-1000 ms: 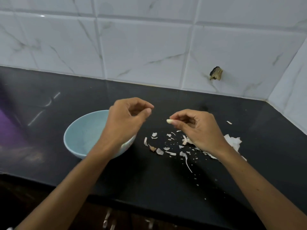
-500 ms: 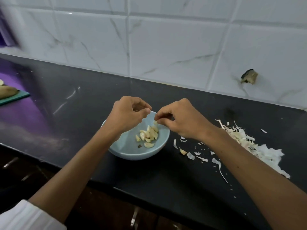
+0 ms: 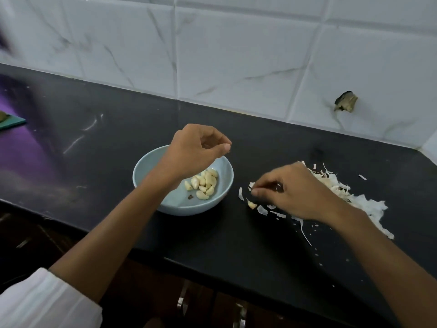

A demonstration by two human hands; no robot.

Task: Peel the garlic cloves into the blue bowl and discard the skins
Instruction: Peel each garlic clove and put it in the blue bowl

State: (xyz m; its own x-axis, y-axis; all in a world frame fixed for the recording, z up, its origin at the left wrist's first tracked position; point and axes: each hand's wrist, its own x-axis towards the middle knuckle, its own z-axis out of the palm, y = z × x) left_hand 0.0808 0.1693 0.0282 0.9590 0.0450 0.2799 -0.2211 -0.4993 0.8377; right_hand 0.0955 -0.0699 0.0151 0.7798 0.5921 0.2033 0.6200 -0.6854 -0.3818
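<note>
A light blue bowl (image 3: 142,185) stands on the black counter with several peeled garlic cloves (image 3: 203,183) inside. My left hand (image 3: 194,150) hovers over the bowl's far rim, its fingers curled and thumb against the index finger, with nothing visible in it. My right hand (image 3: 290,192) reaches down to the counter right of the bowl, and its fingertips pinch a scrap of garlic skin (image 3: 251,185). More loose skins (image 3: 262,210) and a small yellowish garlic piece (image 3: 251,205) lie just below those fingers. A larger pile of skins (image 3: 359,202) lies behind the right wrist.
The counter's front edge (image 3: 165,254) runs diagonally below my arms, with dark cabinets underneath. A green board (image 3: 11,121) peeks in at the far left. White marbled tiles back the counter, with a broken hole (image 3: 346,104) at the right.
My right hand carried a peeled clove to the bowl, left it there, and has moved back right and down onto the skins. My left hand stayed above the bowl.
</note>
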